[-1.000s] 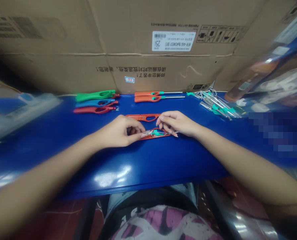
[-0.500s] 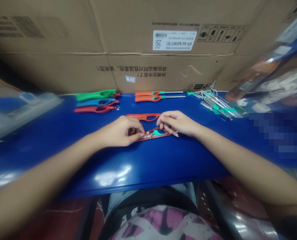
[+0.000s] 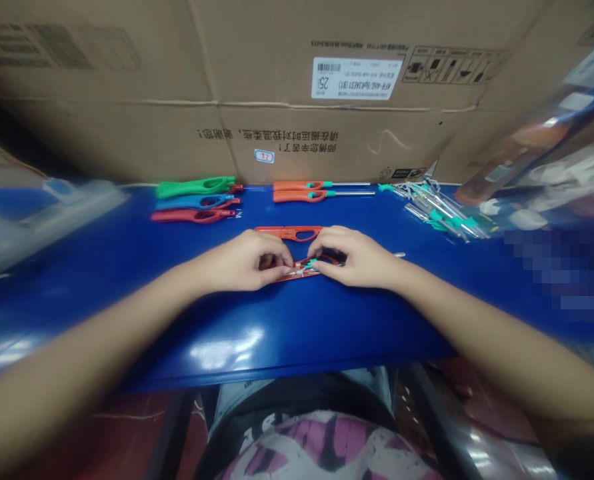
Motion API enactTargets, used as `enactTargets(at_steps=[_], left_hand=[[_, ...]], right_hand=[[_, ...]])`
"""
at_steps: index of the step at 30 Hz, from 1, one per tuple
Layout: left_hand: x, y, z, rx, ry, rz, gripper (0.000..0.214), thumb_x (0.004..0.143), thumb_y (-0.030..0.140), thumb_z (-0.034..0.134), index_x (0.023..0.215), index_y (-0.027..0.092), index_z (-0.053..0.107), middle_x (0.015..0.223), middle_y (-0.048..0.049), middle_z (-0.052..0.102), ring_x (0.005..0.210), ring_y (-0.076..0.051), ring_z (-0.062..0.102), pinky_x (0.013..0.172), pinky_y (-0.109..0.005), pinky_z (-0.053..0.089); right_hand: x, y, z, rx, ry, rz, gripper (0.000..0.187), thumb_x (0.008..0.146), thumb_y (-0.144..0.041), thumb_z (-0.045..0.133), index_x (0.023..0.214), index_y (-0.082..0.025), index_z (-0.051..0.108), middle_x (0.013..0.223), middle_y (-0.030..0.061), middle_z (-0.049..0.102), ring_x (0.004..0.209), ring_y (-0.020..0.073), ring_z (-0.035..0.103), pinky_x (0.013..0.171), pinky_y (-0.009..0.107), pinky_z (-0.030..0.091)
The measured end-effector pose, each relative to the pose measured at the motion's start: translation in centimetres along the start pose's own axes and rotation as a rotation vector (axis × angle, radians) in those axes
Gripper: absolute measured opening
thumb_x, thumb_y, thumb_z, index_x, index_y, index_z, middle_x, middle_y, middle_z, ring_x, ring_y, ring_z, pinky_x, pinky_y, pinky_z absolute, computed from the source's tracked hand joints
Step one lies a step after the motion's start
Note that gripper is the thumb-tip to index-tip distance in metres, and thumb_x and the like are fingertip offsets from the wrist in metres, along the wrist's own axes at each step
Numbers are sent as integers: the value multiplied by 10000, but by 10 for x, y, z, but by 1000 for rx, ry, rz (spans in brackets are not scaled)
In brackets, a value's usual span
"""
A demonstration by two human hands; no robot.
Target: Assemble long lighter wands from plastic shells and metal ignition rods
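My left hand (image 3: 251,261) is closed, thumb and fingers pinching the left end of an open orange lighter casing half (image 3: 285,278) on the table. Small white and metal parts lie inside the casing. From the right, my right hand (image 3: 361,259) is closed over the same casing, its fingertips on the green trigger (image 3: 311,263). A metal tube end (image 3: 400,255) sticks out beyond the right hand; most of it is hidden. Just behind both hands lies a second orange casing half (image 3: 279,231), its right end covered by my right hand.
Along the cardboard box (image 3: 257,80) at the back lie green (image 3: 187,189), blue (image 3: 184,203) and red (image 3: 181,216) casings and two orange lighters with metal tubes (image 3: 297,195). A pile of metal tubes with green parts (image 3: 444,213) is at right, a blurred clear tray (image 3: 67,223) at left.
My right hand has moved left along the casing, from its right end to the green trigger. The left hand keeps its pinch. The view has shifted slightly.
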State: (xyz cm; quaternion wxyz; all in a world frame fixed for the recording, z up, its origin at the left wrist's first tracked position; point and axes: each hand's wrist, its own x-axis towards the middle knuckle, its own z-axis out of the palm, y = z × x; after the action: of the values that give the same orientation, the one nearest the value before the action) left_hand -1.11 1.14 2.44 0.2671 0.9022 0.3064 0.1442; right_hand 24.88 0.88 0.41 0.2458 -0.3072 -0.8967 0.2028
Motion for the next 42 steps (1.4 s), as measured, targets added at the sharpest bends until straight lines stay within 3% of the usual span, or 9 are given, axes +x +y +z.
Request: enactTargets(at_steps=[3, 8, 13, 16, 21, 37, 42], left_hand=[[0, 1, 1, -9, -7, -1, 161, 880, 213, 644, 971, 168, 770, 869, -31, 744, 648, -109, 632, 607, -211, 481], [-1, -2, 0, -16, -3, -2, 164, 891, 259, 658, 967, 170, 773, 899, -39, 754, 677, -121, 656, 613, -216, 492], [0, -3, 1, -22, 6, 34, 161, 882, 216, 662, 996, 178, 769, 936, -34, 753, 730, -119, 664, 659, -210, 500], [1, -1, 4, -24, 22, 38, 168, 893, 256, 668, 979, 160, 775, 892, -43, 745, 684, -114, 643, 619, -212, 484], [2, 2, 6, -26, 46, 33, 183, 895, 305, 688, 926, 152, 786, 838, -46, 736, 640, -108, 622, 607, -216, 472], [3, -2, 7, -90, 35, -30, 151, 848, 295, 732, 890, 156, 771, 835, -37, 725, 629, -107, 611, 576, -213, 453], [2, -3, 5, -87, 36, -32, 186, 855, 343, 735, 881, 163, 774, 815, -39, 727, 626, -108, 613, 578, -210, 461]], right_hand=[[1, 0, 2, -7, -59, -51, 122, 916, -212, 663, 1027, -178, 701, 983, 61, 692, 946, 196, 599, 862, 334, 470], [1, 1, -2, 74, -120, -21, 157, 913, -163, 650, 1057, -167, 712, 903, 39, 680, 794, 150, 590, 751, 281, 472], [0, 3, -11, 105, -203, -13, 263, 902, -99, 602, 1130, -181, 705, 1005, 48, 718, 808, 143, 608, 716, 269, 469], [-1, 2, -10, 97, -182, -13, 242, 902, -119, 620, 1119, -181, 706, 985, 48, 711, 804, 148, 606, 724, 277, 478], [1, -1, -1, 32, -80, -64, 145, 942, -221, 643, 1067, -186, 706, 1000, 72, 696, 934, 198, 614, 871, 341, 483], [6, -6, 13, -18, -37, 48, 216, 874, -368, 759, 945, -186, 667, 841, 24, 641, 816, 181, 558, 734, 293, 403], [5, -7, 7, 33, -26, 27, 141, 951, -327, 647, 923, -190, 669, 838, 34, 653, 834, 182, 574, 771, 303, 437]])
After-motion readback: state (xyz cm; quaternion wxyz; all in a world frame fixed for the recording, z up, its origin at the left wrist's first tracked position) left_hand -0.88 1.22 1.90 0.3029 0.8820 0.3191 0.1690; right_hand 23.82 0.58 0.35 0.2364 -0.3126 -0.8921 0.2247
